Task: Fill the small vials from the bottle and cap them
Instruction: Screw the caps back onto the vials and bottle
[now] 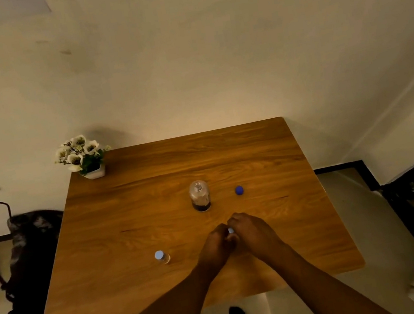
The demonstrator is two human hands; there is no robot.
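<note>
A clear bottle (199,196) with dark liquid at its bottom stands uncapped in the middle of the wooden table (140,222). Its blue cap (239,190) lies to the right of it. A small vial (162,257) with a pale blue cap stands at the front left. My left hand (216,245) and my right hand (254,232) meet in front of the bottle, fingers closed around a second small vial (230,230). Only its pale cap shows between the fingers; the vial body is hidden.
A white pot of artificial flowers (82,157) sits at the table's far left corner. A dark bag (33,257) leans on the floor left of the table, with a cable above it. A wall runs behind the table.
</note>
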